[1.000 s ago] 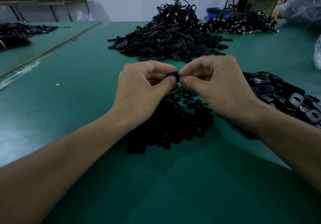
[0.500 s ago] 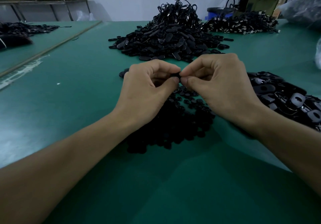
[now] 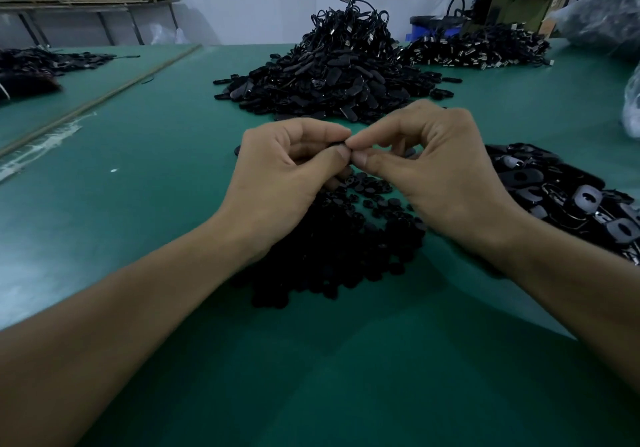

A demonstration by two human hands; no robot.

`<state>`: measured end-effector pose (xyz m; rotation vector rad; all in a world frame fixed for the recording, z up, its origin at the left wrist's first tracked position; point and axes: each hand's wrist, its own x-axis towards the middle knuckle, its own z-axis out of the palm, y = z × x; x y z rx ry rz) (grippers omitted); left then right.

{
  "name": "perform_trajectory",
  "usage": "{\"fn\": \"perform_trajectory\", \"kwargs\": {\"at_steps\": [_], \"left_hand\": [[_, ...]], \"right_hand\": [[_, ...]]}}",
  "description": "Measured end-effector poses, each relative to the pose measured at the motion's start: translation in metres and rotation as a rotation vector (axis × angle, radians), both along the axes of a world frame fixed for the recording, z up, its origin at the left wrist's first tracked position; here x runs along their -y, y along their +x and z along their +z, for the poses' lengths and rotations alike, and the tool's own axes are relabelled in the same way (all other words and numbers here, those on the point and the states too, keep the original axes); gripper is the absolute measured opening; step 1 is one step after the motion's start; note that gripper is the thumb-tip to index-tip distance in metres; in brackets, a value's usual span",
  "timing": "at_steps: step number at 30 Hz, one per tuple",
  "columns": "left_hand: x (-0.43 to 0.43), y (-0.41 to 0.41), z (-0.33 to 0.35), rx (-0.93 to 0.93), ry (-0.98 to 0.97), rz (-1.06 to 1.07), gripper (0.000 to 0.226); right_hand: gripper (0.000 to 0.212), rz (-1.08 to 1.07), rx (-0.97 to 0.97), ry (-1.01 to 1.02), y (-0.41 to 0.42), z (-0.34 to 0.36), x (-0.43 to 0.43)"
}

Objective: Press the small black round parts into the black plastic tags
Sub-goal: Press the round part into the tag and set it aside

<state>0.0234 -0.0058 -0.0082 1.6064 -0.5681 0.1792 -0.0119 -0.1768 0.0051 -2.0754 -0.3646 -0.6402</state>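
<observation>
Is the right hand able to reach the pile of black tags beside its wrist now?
Probably yes. The pile of black tags lies just right of the right hand, with nothing between them. But both it and the left hand pinch a small black piece, so its grip is occupied.

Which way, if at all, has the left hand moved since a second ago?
No: the left hand keeps its place before the big tag pile, pinching a black piece together with the right hand.
</observation>
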Motion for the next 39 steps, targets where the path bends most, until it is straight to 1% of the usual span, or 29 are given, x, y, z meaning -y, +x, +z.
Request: {"fn": "perform_trajectory", "kwargs": {"at_steps": [3, 6, 11, 14, 16, 18, 21, 24, 29, 35, 39], "left_hand": [[-0.001, -0.001, 0.002, -0.011, -0.011, -0.048, 0.015], [-0.002, -0.002, 0.002, -0.041, -0.018, -0.085, 0.015], [-0.003, -0.001, 0.004, -0.126, -0.067, -0.118, 0.013], [-0.004, -0.002, 0.004, -0.141, -0.055, -0.110, 0.012], [-0.003, -0.003, 0.003, -0.141, -0.054, -0.087, 0.011], [-0.002, -0.002, 0.003, -0.143, -0.065, -0.055, 0.010], [-0.001, -0.003, 0.003, -0.164, -0.098, -0.035, 0.010], [0.002, -0.005, 0.003, -0.206, -0.154, -0.048, 0.010], [0.005, -0.007, 0.003, -0.228, -0.196, -0.054, 0.014], [0.005, -0.009, 0.005, -0.169, -0.138, -0.018, 0.013], [0.003, -0.009, 0.007, -0.164, -0.103, -0.016, 0.012]], "right_hand": [[0.018, 0.116, -0.075, 0.105, 0.002, 0.001, 0.003], [0.020, 0.203, -0.111, 0.187, 0.004, 0.000, 0.007], [0.013, 0.242, -0.172, 0.240, 0.005, -0.001, 0.009], [0.010, 0.246, -0.212, 0.241, 0.005, -0.001, 0.008], [0.010, 0.206, -0.207, 0.214, 0.004, -0.001, 0.008], [0.011, 0.116, -0.151, 0.124, 0.003, -0.003, 0.008], [0.009, -0.031, 0.026, -0.080, 0.001, -0.006, 0.005], [0.009, -0.097, 0.161, -0.192, 0.001, -0.005, 0.001], [0.009, -0.114, 0.145, -0.200, 0.001, -0.004, -0.002], [0.012, -0.098, 0.135, -0.182, -0.001, -0.003, -0.005], [0.011, -0.056, 0.147, -0.160, -0.001, -0.002, -0.002]]}}
